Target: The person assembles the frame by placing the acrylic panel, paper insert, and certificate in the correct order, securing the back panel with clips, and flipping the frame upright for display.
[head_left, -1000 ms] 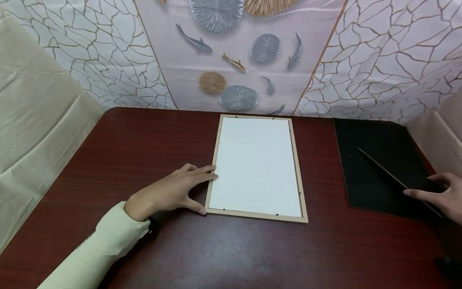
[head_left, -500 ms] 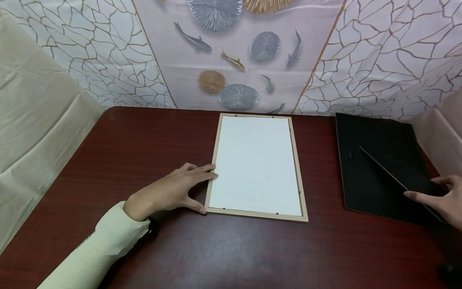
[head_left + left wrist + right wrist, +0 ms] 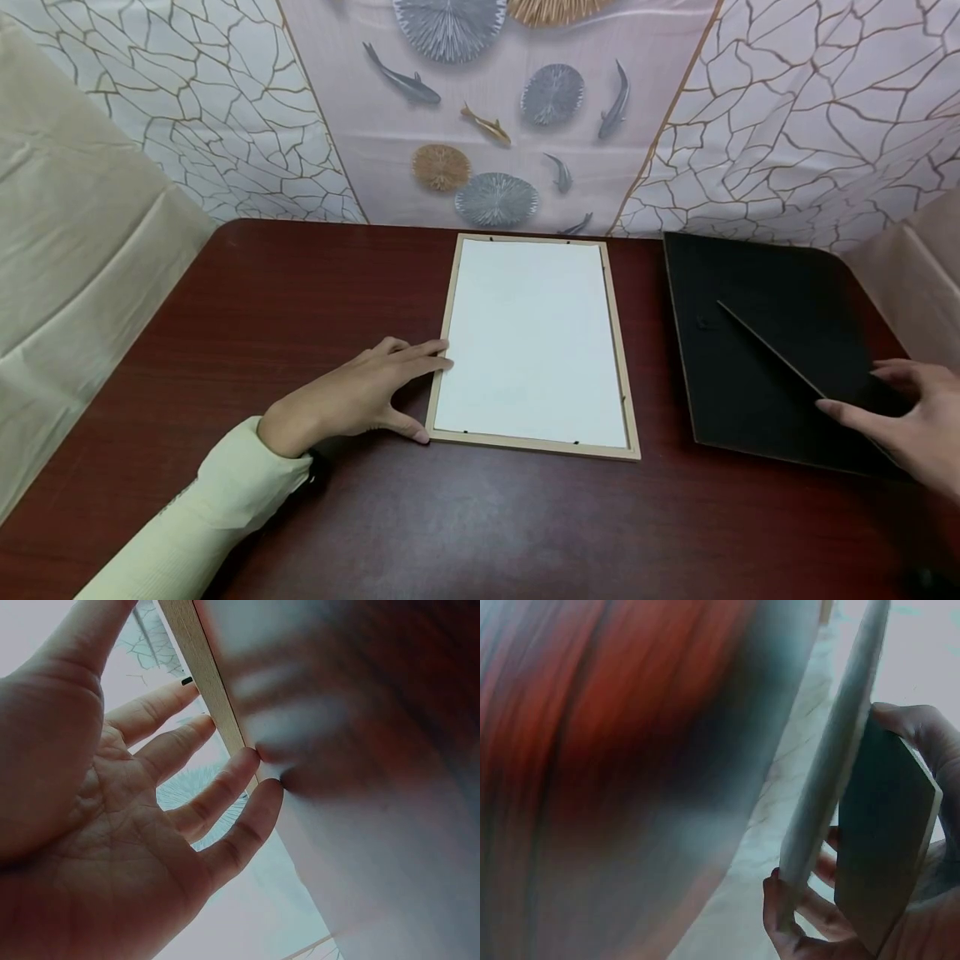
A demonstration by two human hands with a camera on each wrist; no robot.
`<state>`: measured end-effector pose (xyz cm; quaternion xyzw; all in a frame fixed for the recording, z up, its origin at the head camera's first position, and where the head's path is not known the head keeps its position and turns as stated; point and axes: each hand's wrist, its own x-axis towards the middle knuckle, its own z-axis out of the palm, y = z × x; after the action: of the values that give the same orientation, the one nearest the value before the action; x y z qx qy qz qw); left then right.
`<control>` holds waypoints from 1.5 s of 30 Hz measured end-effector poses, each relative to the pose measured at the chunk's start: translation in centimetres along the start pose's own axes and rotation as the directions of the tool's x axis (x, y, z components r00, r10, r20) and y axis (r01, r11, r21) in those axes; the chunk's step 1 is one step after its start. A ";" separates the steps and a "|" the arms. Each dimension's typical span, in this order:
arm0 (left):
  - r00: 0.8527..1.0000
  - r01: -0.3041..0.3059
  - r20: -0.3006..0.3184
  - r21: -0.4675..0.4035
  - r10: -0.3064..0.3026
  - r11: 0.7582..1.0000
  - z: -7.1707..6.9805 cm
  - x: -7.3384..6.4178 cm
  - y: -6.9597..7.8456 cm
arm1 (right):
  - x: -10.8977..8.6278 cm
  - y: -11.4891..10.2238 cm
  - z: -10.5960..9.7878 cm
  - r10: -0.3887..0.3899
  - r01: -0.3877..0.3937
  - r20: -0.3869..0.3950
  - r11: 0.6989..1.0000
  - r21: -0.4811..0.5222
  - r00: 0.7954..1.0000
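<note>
Face down on the table lies a light wooden picture frame (image 3: 620, 358) with a white sheet (image 3: 532, 342) filling it. My left hand (image 3: 360, 392) rests at its lower left side, fingers spread. In the left wrist view, the fingertips (image 3: 268, 787) touch the frame's wooden edge (image 3: 202, 667). At the right, my right hand (image 3: 918, 417) grips a black backing board (image 3: 750, 392) with a fold-out stand (image 3: 832, 367). The right wrist view has the thumb on the stand (image 3: 885, 825) and fingers around the board's edge (image 3: 799, 847). The board is tilted above the table.
The dark red wooden table (image 3: 300, 275) spans the view. A patterned cloth (image 3: 487, 100) hangs behind its far edge, and beige cloth (image 3: 75, 250) covers the left side. A pale sleeve (image 3: 217, 508) covers the left forearm.
My right hand has lifted the black backing board and moved it left, toward the frame. The left hand and the picture frame have stayed in place.
</note>
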<state>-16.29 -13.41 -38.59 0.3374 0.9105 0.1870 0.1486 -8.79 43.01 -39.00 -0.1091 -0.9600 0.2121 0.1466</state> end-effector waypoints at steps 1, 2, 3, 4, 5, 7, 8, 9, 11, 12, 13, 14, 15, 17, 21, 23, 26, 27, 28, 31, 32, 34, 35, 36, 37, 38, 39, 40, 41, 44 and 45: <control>1.000 0.000 0.000 0.002 0.000 1.000 0.0 0.0 0.0 | -0.2 -0.7 -0.2 0.008 -0.008 0.027 1.000 -0.024 1.000; 1.000 -0.002 -0.001 0.003 0.002 1.000 0.0 0.1 0.0 | -0.3 -1.4 -0.3 0.015 -0.013 0.051 0.999 -0.047 0.999; 1.000 -0.005 -0.001 0.004 0.005 1.000 0.0 0.1 0.1 | -0.4 -2.0 -0.5 0.023 -0.017 0.078 0.997 -0.074 0.997; 1.000 -0.006 -0.001 0.004 0.006 1.000 0.0 0.1 0.1 | -0.5 -2.7 -0.5 0.036 -0.025 0.108 0.995 -0.097 0.993; 1.000 -0.005 -0.002 0.003 0.005 1.000 0.0 0.1 0.1 | -0.7 -3.3 -0.5 0.040 -0.024 0.133 0.993 -0.119 0.990; 1.000 -0.003 -0.001 0.003 0.003 1.000 0.0 0.0 0.1 | -0.9 -4.6 -0.3 0.028 -0.005 0.162 0.990 -0.142 0.986; 1.000 -0.001 -0.001 0.002 0.001 1.000 0.0 0.0 0.0 | -1.1 -5.3 -0.2 0.018 0.006 0.169 0.990 -0.139 0.985; 1.000 0.000 -0.001 0.002 0.000 1.000 0.0 0.0 0.0 | -1.2 -6.0 0.0 0.007 0.017 0.176 0.991 -0.131 0.984; 1.000 0.006 -0.001 0.000 -0.006 1.000 0.0 0.0 0.0 | -1.5 -7.6 0.5 -0.034 0.054 0.195 0.994 -0.096 0.980; 1.000 0.007 -0.001 0.000 -0.007 1.000 0.1 0.0 -0.1 | -1.6 -8.4 0.7 -0.056 0.072 0.198 0.995 -0.074 0.979; 1.000 0.009 -0.002 0.000 -0.009 1.000 0.1 0.0 -0.1 | -1.7 -9.2 1.0 -0.080 0.092 0.202 0.994 -0.053 0.976; 1.000 0.010 -0.004 -0.001 -0.010 1.000 0.1 0.0 -0.1 | -1.7 -10.2 1.3 -0.104 0.113 0.209 0.993 -0.030 0.972; 1.000 0.011 -0.005 -0.004 -0.012 1.000 0.1 -0.1 -0.1 | -1.7 -11.2 1.7 -0.128 0.133 0.215 0.991 -0.009 0.968; 1.000 0.016 -0.007 -0.010 -0.016 1.000 0.1 -0.2 -0.2 | -1.6 -13.1 2.5 -0.170 0.169 0.227 0.985 0.024 0.959; 1.000 0.012 -0.020 -0.014 -0.013 1.000 0.2 -0.4 -0.3 | -1.6 -16.9 3.9 -0.199 0.186 0.280 0.980 0.073 0.939; 1.000 0.010 -0.026 -0.011 -0.011 1.000 0.2 -0.4 -0.2 | -1.6 -18.4 4.4 -0.194 0.175 0.313 0.981 0.087 0.930; 1.000 0.011 -0.028 -0.010 -0.011 1.000 0.3 -0.4 -0.1 | -1.6 -19.6 4.9 -0.187 0.165 0.342 0.982 0.094 0.921; 0.999 0.015 -0.028 -0.013 -0.015 1.000 0.3 -0.4 -0.1 | -1.6 -19.9 5.1 -0.186 0.163 0.347 0.982 0.095 0.919; 0.999 0.020 -0.026 -0.015 -0.020 1.000 0.2 -0.4 -0.1 | -1.5 -20.0 5.2 -0.184 0.160 0.354 0.982 0.096 0.917; 0.999 0.023 -0.030 -0.016 -0.024 1.000 0.2 -0.4 -0.1 | -1.4 -20.2 5.7 -0.178 0.150 0.367 0.983 0.104 0.913; 0.999 0.024 -0.030 -0.016 -0.024 1.000 0.3 -0.4 -0.1 | -1.4 -20.3 5.8 -0.176 0.147 0.370 0.983 0.106 0.912; 0.999 0.023 -0.031 -0.014 -0.024 1.000 0.3 -0.3 -0.1 | -1.5 -20.5 6.1 -0.172 0.142 0.377 0.984 0.107 0.910; 0.999 0.024 -0.032 -0.014 -0.024 1.000 0.2 -0.3 -0.1 | -1.5 -20.6 6.3 -0.171 0.143 0.379 0.984 0.102 0.909; 0.999 0.023 -0.032 -0.014 -0.024 1.000 0.2 -0.3 -0.1 | -1.5 -20.8 6.4 -0.171 0.147 0.381 0.985 0.092 0.909; 0.999 0.023 -0.033 -0.014 -0.023 1.000 0.2 -0.3 -0.1 | -1.5 -20.9 6.5 -0.169 0.149 0.384 0.986 0.081 0.908; 0.999 0.024 -0.033 -0.015 -0.024 1.000 0.2 -0.3 -0.1 | -1.5 -21.1 6.6 -0.169 0.155 0.386 0.986 0.068 0.907; 0.999 0.023 -0.034 -0.014 -0.024 1.000 0.2 -0.3 -0.1 | -1.6 -21.4 6.7 -0.168 0.159 0.389 0.986 0.053 0.906; 0.999 0.024 -0.037 -0.013 -0.024 1.000 0.2 -0.4 0.0 | -1.6 -21.6 6.9 -0.168 0.166 0.390 0.985 0.039 0.905; 0.999 0.024 -0.038 -0.013 -0.025 1.000 0.2 -0.4 0.0 | -1.6 -21.9 7.0 -0.167 0.171 0.392 0.985 0.026 0.905; 0.999 0.020 -0.044 -0.012 -0.020 1.000 0.2 -0.4 0.0 | -1.8 -22.6 7.3 -0.165 0.182 0.400 0.983 -0.002 0.901; 0.999 0.019 -0.046 -0.012 -0.019 1.000 0.2 -0.4 0.0 | -1.8 -22.8 7.4 -0.166 0.186 0.402 0.983 -0.009 0.900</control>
<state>-15.90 -13.66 -38.76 0.3236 0.9158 0.1984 0.1313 -12.91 19.52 -35.82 0.0203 -0.9803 0.1931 -0.0365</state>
